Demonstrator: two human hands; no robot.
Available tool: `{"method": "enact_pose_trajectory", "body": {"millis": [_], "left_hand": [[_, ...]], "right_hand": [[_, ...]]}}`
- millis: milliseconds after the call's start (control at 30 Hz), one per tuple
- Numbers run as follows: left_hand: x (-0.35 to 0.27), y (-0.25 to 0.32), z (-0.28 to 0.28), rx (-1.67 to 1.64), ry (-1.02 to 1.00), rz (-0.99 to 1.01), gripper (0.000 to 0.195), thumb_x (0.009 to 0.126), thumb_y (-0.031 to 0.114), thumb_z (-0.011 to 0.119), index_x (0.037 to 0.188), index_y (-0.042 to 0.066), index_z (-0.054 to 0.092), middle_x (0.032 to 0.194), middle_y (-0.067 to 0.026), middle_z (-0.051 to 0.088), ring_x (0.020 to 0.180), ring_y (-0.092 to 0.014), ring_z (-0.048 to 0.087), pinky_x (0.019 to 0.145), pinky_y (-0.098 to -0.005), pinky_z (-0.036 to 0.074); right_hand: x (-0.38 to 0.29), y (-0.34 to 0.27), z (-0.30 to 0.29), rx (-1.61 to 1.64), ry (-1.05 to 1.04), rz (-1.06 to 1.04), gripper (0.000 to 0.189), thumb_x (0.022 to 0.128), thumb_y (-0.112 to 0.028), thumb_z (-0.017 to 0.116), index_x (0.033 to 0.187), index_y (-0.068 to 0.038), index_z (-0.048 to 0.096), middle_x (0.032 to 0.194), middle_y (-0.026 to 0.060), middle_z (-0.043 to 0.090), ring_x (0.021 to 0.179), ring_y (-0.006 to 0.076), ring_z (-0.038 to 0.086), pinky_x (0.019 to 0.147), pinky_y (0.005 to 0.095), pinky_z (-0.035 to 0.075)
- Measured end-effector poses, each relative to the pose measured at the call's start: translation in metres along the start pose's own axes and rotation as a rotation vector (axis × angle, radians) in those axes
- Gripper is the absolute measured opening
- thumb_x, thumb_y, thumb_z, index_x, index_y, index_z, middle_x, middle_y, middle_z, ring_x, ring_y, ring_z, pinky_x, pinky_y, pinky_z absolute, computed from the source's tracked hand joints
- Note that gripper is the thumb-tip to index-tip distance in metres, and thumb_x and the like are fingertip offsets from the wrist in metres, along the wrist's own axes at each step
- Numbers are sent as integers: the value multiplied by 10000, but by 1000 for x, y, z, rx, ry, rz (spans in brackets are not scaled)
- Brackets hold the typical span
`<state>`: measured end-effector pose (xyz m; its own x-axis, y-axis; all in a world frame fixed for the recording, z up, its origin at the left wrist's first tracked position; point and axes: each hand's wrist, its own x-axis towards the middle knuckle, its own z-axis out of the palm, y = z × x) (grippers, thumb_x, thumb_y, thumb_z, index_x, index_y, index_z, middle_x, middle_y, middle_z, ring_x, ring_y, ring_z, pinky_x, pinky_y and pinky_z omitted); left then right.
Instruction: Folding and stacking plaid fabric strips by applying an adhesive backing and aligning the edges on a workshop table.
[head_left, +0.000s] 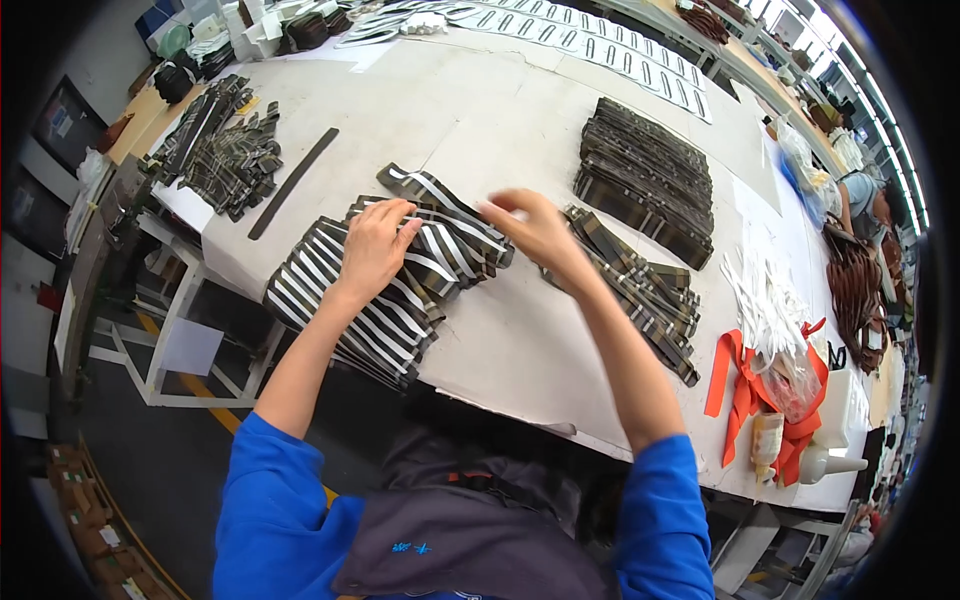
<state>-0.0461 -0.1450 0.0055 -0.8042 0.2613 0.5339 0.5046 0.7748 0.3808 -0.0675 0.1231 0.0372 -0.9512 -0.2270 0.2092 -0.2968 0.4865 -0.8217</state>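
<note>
My left hand (377, 244) lies on a fanned row of dark plaid fabric strips (337, 300), each with a white band along it. Whether its fingers pinch a strip is hidden beneath them. Next to it, more white-banded strips (442, 251) overlap in a looser heap. One of these, a bent plaid strip (427, 187), reaches up and away from the heap. Above the heap's right end my right hand (529, 225) is blurred, thumb and fingers apart, with nothing visible between them.
A loose pile of plaid strips (630, 289) lies right, below a thick plaid stack (645, 180). A single dark strip (292, 184) and cut plaid pieces (232, 150) lie left. Orange ribbon (739, 405), white cords (769, 300) and a glue bottle (766, 442) sit right. A person (862, 199) is beyond.
</note>
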Motion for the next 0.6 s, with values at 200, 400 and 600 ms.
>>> {"method": "enact_pose_trajectory", "body": {"millis": [200, 400, 600], "left_hand": [[2, -7, 10, 29, -120, -64, 442, 1041, 397, 606, 1165, -13, 713, 1227, -164, 714, 1190, -337, 644, 1011, -458, 481], [-5, -8, 11, 106, -80, -36, 530, 1035, 494, 585, 1162, -2, 724, 1284, -175, 695, 1197, -351, 645, 1031, -471, 472], [4, -12, 15, 73, -34, -191, 482, 1050, 465, 571, 1135, 6, 690, 1241, -182, 648, 1173, -369, 622, 1010, -484, 465]], "right_hand": [[97, 13, 67, 463, 98, 256, 358, 843, -288, 821, 1011, 24, 774, 870, 108, 766, 803, 185, 692, 754, 354, 547], [39, 47, -112, 1232, 592, -12, 83, 963, -108, 717, 1023, -58, 687, 1010, 64, 736, 882, 169, 687, 851, 391, 575], [-112, -12, -233, 825, 667, -92, 287, 1001, -101, 650, 1268, 4, 648, 1010, 69, 726, 836, 164, 687, 744, 287, 553]]}}
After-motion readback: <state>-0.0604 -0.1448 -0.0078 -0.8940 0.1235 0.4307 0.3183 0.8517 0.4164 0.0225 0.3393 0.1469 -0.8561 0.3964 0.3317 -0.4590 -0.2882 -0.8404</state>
